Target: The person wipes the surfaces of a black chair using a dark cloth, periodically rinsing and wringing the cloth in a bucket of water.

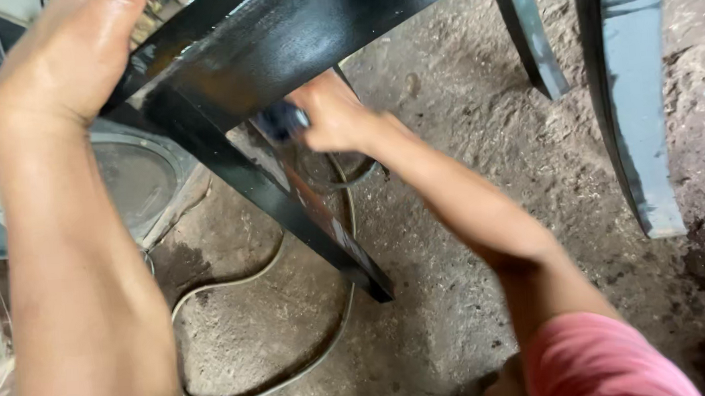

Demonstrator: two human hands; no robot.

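Dirt floor (483, 239) fills most of the view, dusty and uneven. Black-painted wooden frame (280, 41), glossy, looks like an upturned piece of furniture, sits at top centre; one black leg (288, 201) runs from it down toward frame centre. Right of the frame: two grey-blue curved legs (633, 103), well apart from the hands. Left of the frame: a dark panel with a round grey disc (138, 181) on the ground. Below the frame: thin hose or cable (236, 284) looping over the dirt. Left hand (64, 56) curled over the frame's top-left edge, gripping it. Right hand (336, 114) just under the frame beside the black leg, closed around a small dark-blue object (282, 121), blurred, kind unclear. Pink sleeve (602, 358) at bottom right.
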